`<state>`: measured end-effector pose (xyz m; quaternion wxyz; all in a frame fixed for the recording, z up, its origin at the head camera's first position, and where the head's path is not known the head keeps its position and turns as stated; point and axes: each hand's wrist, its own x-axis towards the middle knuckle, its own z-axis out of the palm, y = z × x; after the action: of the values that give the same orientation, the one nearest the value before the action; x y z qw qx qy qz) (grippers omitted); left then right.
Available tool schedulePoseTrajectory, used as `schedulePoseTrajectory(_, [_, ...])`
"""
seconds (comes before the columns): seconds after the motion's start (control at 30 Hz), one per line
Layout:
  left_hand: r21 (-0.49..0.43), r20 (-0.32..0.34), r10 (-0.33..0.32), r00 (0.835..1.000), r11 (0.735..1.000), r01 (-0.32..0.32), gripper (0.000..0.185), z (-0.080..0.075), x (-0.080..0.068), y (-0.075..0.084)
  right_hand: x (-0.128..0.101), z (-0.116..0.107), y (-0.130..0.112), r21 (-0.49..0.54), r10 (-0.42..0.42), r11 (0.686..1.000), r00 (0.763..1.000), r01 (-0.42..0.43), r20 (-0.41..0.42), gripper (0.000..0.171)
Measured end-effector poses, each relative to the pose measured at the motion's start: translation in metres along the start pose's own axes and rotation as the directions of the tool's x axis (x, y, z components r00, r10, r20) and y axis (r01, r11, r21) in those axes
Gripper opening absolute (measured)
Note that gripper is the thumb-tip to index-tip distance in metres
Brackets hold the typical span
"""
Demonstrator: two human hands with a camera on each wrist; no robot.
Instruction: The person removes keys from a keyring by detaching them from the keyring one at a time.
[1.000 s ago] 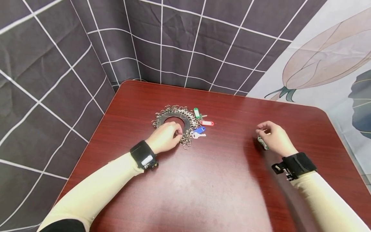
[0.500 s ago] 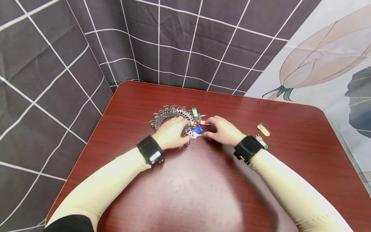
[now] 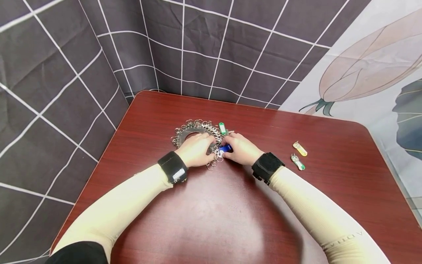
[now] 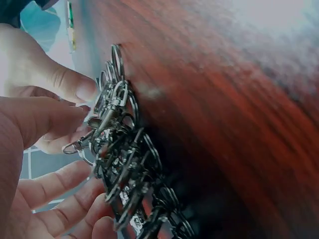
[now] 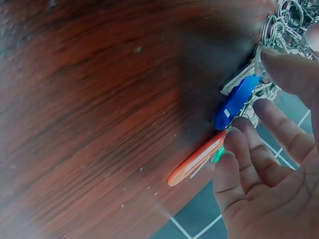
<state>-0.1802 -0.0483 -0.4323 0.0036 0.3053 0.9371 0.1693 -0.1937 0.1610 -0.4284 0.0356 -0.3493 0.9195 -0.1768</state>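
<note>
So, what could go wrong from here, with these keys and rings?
Something might snag: the metal rings and clasps overlap in a crowd at the left hand. The orange-red tag could get knocked accidentally, because it lies close to both the right hand and the blue tag.

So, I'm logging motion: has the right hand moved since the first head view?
Yes, the right hand went left across the table, away from its right edge, to the blue tag.

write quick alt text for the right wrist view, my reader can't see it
A right hand reaches a silver key beside a blue tag; metal rings cluster at top right, and a reddish-orange tag lies lower on a wooden table.
</note>
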Motion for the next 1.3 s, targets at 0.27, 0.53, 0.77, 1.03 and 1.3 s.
schedulePoseTrajectory(0.27, [-0.006,0.016,-0.009,1.000,1.000,0.009,0.034,0.003,0.001,-0.002,0.002,0.001,-0.001,-0.003,0.001,1.000,1.000,-0.001,0.001,0.026])
schedulePoseTrajectory(0.53, [-0.001,0.023,-0.011,1.000,1.000,0.011,0.030,0.002,-0.001,0.000,-0.003,0.003,0.000,-0.002,0.052,0.999,0.999,-0.052,0.004,0.027])
schedulePoseTrajectory(0.77, [0.001,0.025,-0.009,1.000,1.000,0.009,0.031,0.004,-0.001,-0.002,-0.007,0.003,-0.001,0.094,0.089,0.991,0.996,-0.092,0.031,0.021])
schedulePoseTrajectory(1.03, [0.025,0.030,-0.005,1.000,1.000,0.004,0.031,0.004,0.001,0.000,-0.014,-0.007,-0.003,0.049,0.004,0.999,1.000,-0.004,0.006,0.008])
schedulePoseTrajectory(1.3, [0.039,0.008,0.043,0.999,0.998,-0.043,0.034,0.000,0.005,0.007,-0.019,-0.013,0.000,0.061,0.053,0.997,0.999,-0.053,0.002,0.004])
